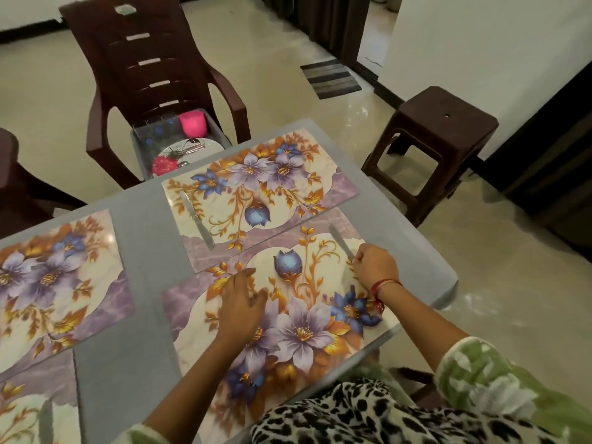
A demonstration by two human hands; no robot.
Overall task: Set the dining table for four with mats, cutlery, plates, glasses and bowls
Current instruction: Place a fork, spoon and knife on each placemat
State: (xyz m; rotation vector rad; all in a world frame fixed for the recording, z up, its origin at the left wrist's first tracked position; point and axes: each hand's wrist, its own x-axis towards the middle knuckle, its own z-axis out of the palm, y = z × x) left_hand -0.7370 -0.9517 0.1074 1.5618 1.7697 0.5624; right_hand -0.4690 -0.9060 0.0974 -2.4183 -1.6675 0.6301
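Observation:
Several floral place mats lie on the grey table [141,225]. My left hand [240,302] rests flat, fingers spread, on the near mat [304,322]. At that mat's right end my right hand [376,262] is closed on the handle of a knife [340,240], whose blade points away from me. A second knife [198,222] lies on the left side of the far mat [259,187]. Another mat [54,277] sits at the left, and a further one [32,411] at the bottom left carries a knife [45,423].
A grey bin [221,133] on a brown chair [144,62] beyond the table holds plates, cutlery, a pink cup [191,123] and a red item. A brown stool [432,139] stands to the right. Another chair [16,181] is at the left.

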